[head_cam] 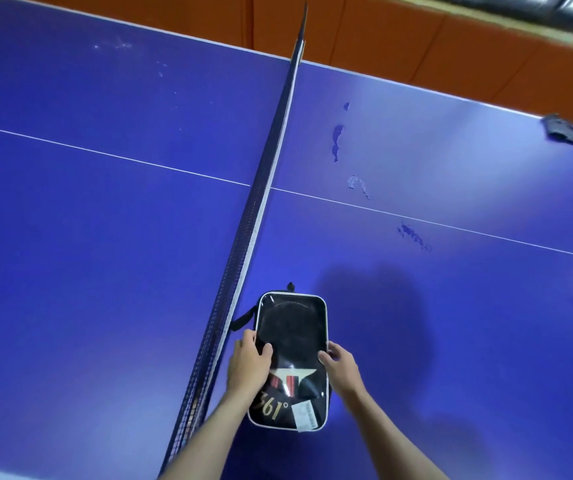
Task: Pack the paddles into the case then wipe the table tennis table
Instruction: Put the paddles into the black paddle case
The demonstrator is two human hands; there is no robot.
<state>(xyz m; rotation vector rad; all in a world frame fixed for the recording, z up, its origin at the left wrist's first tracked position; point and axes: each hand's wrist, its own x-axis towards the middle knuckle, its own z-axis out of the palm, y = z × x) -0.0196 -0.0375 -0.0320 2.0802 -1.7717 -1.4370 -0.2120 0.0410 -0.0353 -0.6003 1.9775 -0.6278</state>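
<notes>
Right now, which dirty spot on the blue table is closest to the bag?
The dark smudge just past the white line, nearest the paddle case. The whitish scuff and the dark streaks lie farther up the table.

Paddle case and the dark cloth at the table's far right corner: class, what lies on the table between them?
In the head view, only bare blue table with scuffed patches and the white centre line separates the case from the cloth.

Two bare, sleeveless forearms [208, 431]
</notes>
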